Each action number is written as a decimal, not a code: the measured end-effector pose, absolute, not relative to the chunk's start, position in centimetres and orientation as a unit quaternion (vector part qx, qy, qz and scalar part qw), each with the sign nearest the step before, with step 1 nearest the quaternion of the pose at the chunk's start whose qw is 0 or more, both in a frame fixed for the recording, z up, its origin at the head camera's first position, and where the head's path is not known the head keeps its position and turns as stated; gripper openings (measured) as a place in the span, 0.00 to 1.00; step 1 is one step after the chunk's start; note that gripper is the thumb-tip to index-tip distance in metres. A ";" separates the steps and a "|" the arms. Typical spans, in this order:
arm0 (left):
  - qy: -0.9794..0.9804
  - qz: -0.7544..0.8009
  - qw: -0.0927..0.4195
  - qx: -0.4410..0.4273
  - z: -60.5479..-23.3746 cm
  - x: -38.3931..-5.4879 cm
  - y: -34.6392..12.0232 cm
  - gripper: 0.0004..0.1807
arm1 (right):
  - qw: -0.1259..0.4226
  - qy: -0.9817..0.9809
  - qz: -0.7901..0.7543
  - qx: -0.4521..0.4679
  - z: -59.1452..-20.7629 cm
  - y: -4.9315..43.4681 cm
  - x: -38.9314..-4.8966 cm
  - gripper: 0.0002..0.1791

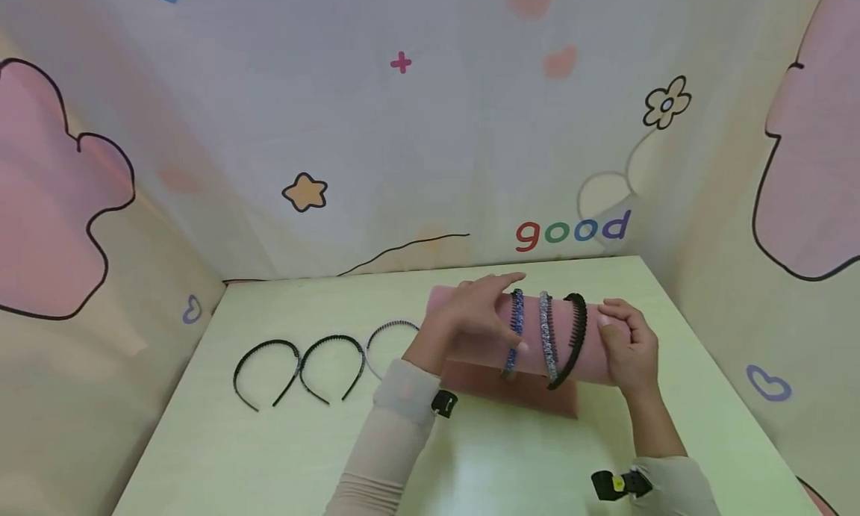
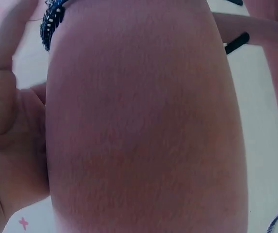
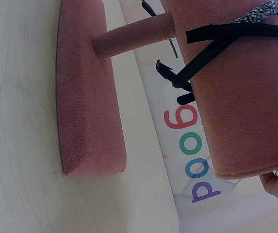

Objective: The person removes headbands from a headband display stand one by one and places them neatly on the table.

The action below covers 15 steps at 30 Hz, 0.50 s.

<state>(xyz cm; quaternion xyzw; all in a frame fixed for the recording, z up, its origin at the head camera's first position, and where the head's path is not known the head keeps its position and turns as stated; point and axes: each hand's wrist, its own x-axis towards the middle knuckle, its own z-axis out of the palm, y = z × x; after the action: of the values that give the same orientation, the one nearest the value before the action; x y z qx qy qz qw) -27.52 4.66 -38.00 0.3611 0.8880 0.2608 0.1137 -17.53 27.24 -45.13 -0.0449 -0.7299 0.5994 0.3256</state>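
Observation:
A pink plush headband stand, with a padded roll [image 1: 531, 329] on a post and a flat base [image 1: 537, 400], stands on the table. Three headbands ring the roll: a glittery blue one [image 1: 516, 318], a silver one [image 1: 547, 337] and a black toothed one [image 1: 579, 329]. Over the roll's left part reaches my left hand [image 1: 473, 311], index finger stretched out and thumb at the blue headband. My right hand [image 1: 633, 344] grips the roll's right end, thumb in front. From the right wrist, the headbands' black ends [image 3: 202, 63] show below the roll.
Left of the stand, two dark headbands lie side by side on the pale table [image 1: 269, 456]. A lighter toothed headband [image 1: 395, 323] lies beside them, partly hidden by my left arm. Printed cloth walls [image 1: 430, 150] close off the back and sides.

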 end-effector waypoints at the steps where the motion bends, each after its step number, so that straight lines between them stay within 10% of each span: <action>1: 0.890 0.262 0.117 0.354 -37.9 -27.6 4.7 0.55 | 0.325 -0.731 0.599 -0.043 -45.1 27.3 -17.6 0.11; 15: 0.900 0.251 0.115 0.336 -37.9 -26.8 4.6 0.53 | 0.324 -0.737 0.591 -0.055 -45.1 27.1 -17.4 0.12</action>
<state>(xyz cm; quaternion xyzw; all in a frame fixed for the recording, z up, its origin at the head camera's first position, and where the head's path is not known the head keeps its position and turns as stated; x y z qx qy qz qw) -26.84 4.57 -37.94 0.3364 0.9004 0.2507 0.1148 -17.39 27.13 -45.14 -0.0551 -0.7365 0.5910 0.3244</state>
